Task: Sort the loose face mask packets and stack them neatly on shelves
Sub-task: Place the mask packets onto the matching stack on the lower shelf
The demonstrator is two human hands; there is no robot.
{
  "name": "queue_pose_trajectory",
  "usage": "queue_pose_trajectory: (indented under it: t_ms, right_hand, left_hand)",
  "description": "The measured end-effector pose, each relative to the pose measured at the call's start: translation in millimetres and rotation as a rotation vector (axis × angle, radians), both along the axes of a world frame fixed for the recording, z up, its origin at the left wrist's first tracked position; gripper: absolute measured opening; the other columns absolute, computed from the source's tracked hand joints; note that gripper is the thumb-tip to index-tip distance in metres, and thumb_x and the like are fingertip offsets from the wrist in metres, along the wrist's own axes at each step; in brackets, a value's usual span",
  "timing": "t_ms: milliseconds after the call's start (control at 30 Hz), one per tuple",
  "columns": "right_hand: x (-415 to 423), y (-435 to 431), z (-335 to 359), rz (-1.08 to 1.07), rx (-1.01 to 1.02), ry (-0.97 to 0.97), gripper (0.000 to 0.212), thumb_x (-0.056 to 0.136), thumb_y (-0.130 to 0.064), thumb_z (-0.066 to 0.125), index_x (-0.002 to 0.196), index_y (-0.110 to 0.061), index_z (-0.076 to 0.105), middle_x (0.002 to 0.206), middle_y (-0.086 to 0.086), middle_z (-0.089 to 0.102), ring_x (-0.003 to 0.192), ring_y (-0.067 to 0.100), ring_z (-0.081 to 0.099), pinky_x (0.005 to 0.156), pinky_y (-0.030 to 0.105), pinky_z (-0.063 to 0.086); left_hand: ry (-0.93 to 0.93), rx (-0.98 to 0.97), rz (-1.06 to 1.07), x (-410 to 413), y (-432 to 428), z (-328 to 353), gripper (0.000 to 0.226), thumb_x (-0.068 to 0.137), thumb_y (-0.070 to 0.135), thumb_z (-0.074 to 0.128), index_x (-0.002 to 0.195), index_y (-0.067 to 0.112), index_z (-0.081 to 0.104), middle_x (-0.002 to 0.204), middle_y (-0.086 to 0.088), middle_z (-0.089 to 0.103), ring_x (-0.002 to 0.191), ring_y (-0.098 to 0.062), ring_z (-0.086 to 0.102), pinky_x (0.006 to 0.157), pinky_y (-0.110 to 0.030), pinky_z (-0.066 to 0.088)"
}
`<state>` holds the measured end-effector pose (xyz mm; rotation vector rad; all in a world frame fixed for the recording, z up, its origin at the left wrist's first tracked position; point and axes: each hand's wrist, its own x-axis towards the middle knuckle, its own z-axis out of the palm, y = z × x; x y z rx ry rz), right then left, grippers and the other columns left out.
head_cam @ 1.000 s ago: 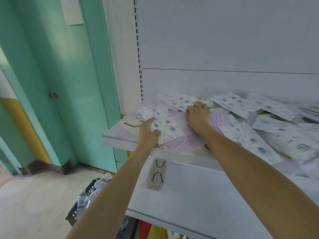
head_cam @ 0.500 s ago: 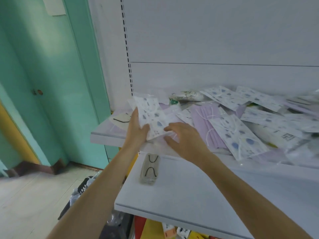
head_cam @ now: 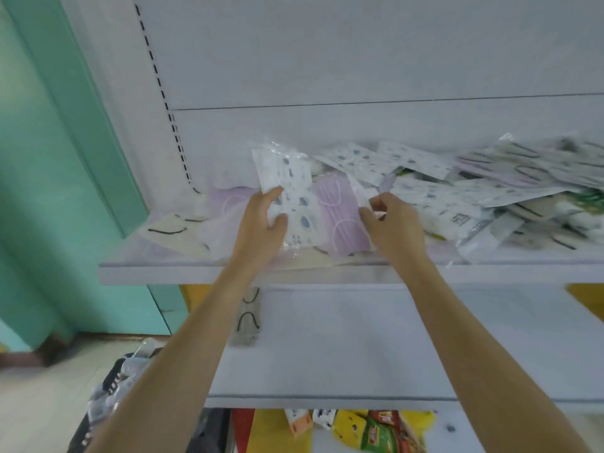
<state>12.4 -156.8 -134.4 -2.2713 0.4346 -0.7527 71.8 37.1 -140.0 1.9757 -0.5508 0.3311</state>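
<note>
Two hands are reaching to the upper shelf (head_cam: 163, 273), where the loose face mask packets (head_cam: 490, 191) are lying in a jumbled heap. Your left hand (head_cam: 261, 223) is gripping a white packet with blue spots (head_cam: 289, 178), thumb in front and fingers behind, holding it tilted above the heap. Your right hand (head_cam: 394, 227) is hovering just beside it, over a purple packet (head_cam: 336, 214), with its fingers curled; whether they are pinching a wrapper edge cannot be told.

You are seemingly gathering like packets, with the sorting barely begun. The next move is probably calling for a matching spotted packet to be drawn free without sliding its slippery neighbours off the front edge, then squared against the one held.

The lower shelf (head_cam: 376, 361) is carrying one clear packet with black ear loops (head_cam: 248, 318). A white slotted back panel (head_cam: 359, 60) is rising behind, a teal wall (head_cam: 49, 158) is standing to the left, and a dark basket (head_cam: 108, 387) is sitting on the pale floor.
</note>
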Motion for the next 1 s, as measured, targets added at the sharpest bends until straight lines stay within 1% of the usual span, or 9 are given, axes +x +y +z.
queue_pose_trajectory:
  t_ms: [133,200,300,467,567,667,800,867,1000]
  right_hand:
    - [7.8,30.9,12.7,0.212,0.212,-0.152,0.017,0.091,-0.03,0.056,0.103,-0.018,0.061,0.093,-0.013,0.059,0.071,-0.01,0.053,0.064,0.002,0.034]
    - [10.9,42.9,13.0,0.401,0.252,-0.076,0.022,0.095,-0.027,0.051,0.111,-0.017,0.062,0.1,-0.01,0.061,0.089,0.004,0.059,0.077,0.012,0.041]
    - [10.4,30.3,15.4,0.493,0.321,-0.074,0.025,0.096,-0.02,0.049,0.118,-0.016,0.059,0.106,-0.009,0.061,0.105,0.014,0.061,0.086,0.023,0.046]
    - [13.6,-46.6,12.3,-0.07,-0.259,0.203,0.047,0.092,-0.025,0.048,0.137,-0.013,0.04,0.14,0.009,0.043,0.128,0.03,0.036,0.102,0.039,0.029]
    - [11.5,-66.7,3.7,-0.196,-0.402,0.361,0.038,0.092,-0.021,0.045,0.128,-0.008,0.048,0.128,0.013,0.049,0.118,0.033,0.039,0.094,0.039,0.03]
    - [9.1,-70.2,-0.7,-0.21,-0.421,0.198,0.023,0.091,-0.012,0.043,0.103,-0.008,0.062,0.107,0.012,0.057,0.102,0.031,0.047,0.079,0.034,0.032]
    - [0.2,-71.8,8.1,-0.028,-0.004,-0.098,0.025,0.09,-0.013,0.047,0.067,-0.008,0.053,0.06,0.001,0.05,0.059,0.016,0.045,0.047,0.018,0.029]
    - [-1.6,-67.1,19.9,0.082,0.193,-0.168,0.034,0.089,-0.013,0.051,0.056,-0.014,0.044,0.047,-0.008,0.039,0.047,0.008,0.036,0.046,0.013,0.027]
    - [8.4,-45.2,39.3,0.483,0.697,-0.085,0.009,0.092,-0.012,0.055,0.091,-0.01,0.063,0.077,0.001,0.061,0.064,0.012,0.062,0.068,0.025,0.055]
  left_hand:
    - [0.11,-0.156,-0.101,-13.6,-28.0,0.4,0.021,0.098,0.035,0.046,0.113,0.03,0.059,0.107,0.013,0.052,0.097,0.011,0.048,0.076,-0.003,0.033]
    - [0.129,-0.204,-0.093,-14.2,-34.4,0.7,0.008,0.095,0.031,0.052,0.092,0.033,0.059,0.098,0.006,0.057,0.085,0.007,0.054,0.068,-0.007,0.039]
    - [0.134,-0.197,-0.047,-10.5,-25.3,-2.5,0.031,0.086,0.003,0.053,0.109,0.024,0.059,0.111,0.004,0.062,0.103,-0.005,0.057,0.087,-0.022,0.046]
    - [0.122,-0.247,-0.059,-10.5,-12.7,-6.5,0.077,0.089,-0.005,0.049,0.15,0.03,0.017,0.154,0.016,0.02,0.138,0.005,0.018,0.113,-0.023,0.02]
    - [0.121,-0.274,-0.092,-12.1,-29.0,-3.0,0.065,0.09,-0.001,0.051,0.145,0.027,0.032,0.143,0.022,0.032,0.132,0.009,0.025,0.112,-0.021,0.022]
    - [0.154,-0.267,-0.034,-12.7,-54.4,-3.4,0.052,0.091,0.003,0.05,0.138,0.024,0.044,0.14,0.013,0.041,0.126,0.005,0.032,0.106,-0.021,0.027]
    - [0.17,-0.219,0.022,-17.5,-83.5,-9.5,0.045,0.094,0.015,0.049,0.139,0.023,0.042,0.142,0.006,0.037,0.129,-0.005,0.035,0.101,-0.02,0.027]
    - [0.209,-0.236,-0.009,-21.1,-94.7,-12.0,0.043,0.096,0.032,0.048,0.138,0.027,0.042,0.14,0.008,0.036,0.13,-0.008,0.038,0.105,-0.024,0.028]
    - [0.206,-0.236,-0.063,-25.4,-110.5,-13.5,0.046,0.093,0.039,0.052,0.137,0.027,0.044,0.138,0.009,0.038,0.124,-0.003,0.037,0.097,-0.022,0.026]
